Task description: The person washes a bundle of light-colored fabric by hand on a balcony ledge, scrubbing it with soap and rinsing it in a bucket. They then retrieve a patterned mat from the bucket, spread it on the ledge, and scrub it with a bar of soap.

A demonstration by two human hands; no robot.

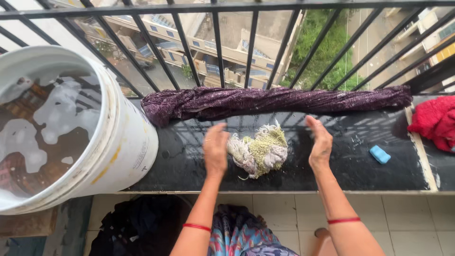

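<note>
A wet, bunched cloth (260, 152), cream and greenish with fringes, lies on the black ledge (189, 166). My left hand (215, 149) touches its left side, fingers together and slightly blurred. My right hand (320, 142) hovers just right of the cloth, palm turned inward, fingers apart, holding nothing. Both wrists wear thin red bands. Behind the cloth, a long twisted purple garment (275, 102) lies along the foot of the black railing (218, 47).
A big white bucket (128, 142) of soapy water stands at the left on the ledge. A blue soap bar (379, 154) and a red cloth (433, 121) sit at the right. Dark clothes (137, 227) lie on the tiled floor below.
</note>
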